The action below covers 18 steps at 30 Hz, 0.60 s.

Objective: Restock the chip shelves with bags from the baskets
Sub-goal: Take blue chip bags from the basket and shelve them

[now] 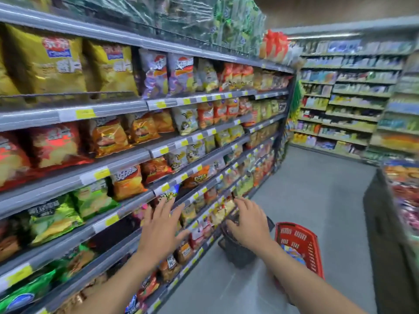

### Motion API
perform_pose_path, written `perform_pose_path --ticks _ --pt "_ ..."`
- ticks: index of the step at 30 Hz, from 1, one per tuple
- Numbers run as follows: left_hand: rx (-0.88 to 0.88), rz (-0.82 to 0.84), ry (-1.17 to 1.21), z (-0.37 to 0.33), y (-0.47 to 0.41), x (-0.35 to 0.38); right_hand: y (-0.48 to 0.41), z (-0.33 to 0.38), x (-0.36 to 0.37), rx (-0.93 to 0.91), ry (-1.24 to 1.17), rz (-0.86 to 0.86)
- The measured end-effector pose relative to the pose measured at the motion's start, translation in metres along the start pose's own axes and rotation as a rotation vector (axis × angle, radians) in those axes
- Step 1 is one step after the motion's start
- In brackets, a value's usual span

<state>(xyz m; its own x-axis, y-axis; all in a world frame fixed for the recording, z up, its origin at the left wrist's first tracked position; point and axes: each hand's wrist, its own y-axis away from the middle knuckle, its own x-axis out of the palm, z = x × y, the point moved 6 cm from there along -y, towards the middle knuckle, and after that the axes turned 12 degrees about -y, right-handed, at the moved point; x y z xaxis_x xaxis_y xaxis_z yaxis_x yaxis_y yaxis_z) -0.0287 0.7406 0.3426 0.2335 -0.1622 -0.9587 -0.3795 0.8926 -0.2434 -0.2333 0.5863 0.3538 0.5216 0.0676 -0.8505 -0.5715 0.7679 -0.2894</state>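
Shelves [127, 160]: left grip [162, 225], right grip [249, 223] spread

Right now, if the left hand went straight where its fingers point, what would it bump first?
Probably the small shiny bag with yellow and black print, which sits just ahead of the open left hand. Depth is hard to judge in this blurry picture, so the two may already touch.
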Motion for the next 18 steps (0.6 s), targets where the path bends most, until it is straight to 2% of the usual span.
perform_pose_path --ticks 7,11,18 --pt "0.209 0.042 0.119 -0.137 -0.078 0.026 0.020 -0.134 -0.041 0.251 0.062 -0.067" --pt "0.297 0.076 0.094 -0.202 -0.126 0.050 0.017 -0.198 -0.059 0.369 0.087 -0.089" --pt "0.471 0.040 0.067 -0.302 -0.226 0.089 -0.015 -0.308 -0.081 0.553 0.164 -0.126"
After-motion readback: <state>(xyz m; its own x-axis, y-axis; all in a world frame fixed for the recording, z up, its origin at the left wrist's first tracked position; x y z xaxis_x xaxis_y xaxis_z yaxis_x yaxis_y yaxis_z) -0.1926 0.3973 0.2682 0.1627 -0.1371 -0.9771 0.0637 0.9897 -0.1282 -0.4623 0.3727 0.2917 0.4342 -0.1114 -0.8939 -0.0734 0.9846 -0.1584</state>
